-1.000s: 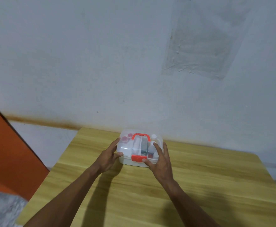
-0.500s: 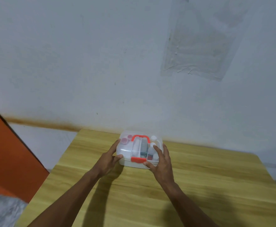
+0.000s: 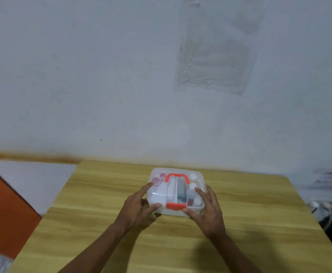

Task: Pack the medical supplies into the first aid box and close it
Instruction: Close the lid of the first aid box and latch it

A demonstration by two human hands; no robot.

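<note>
Hands flank the first aid box [image 3: 176, 191] at the table's [image 3: 259, 223] far centre. Left hand [image 3: 136, 206] and right hand [image 3: 208, 210] rest spread against its closed lid, thumbs beside the red latch [image 3: 176, 206].

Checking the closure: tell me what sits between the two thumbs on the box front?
The red latch on the first aid box, seen in the head view.
</note>
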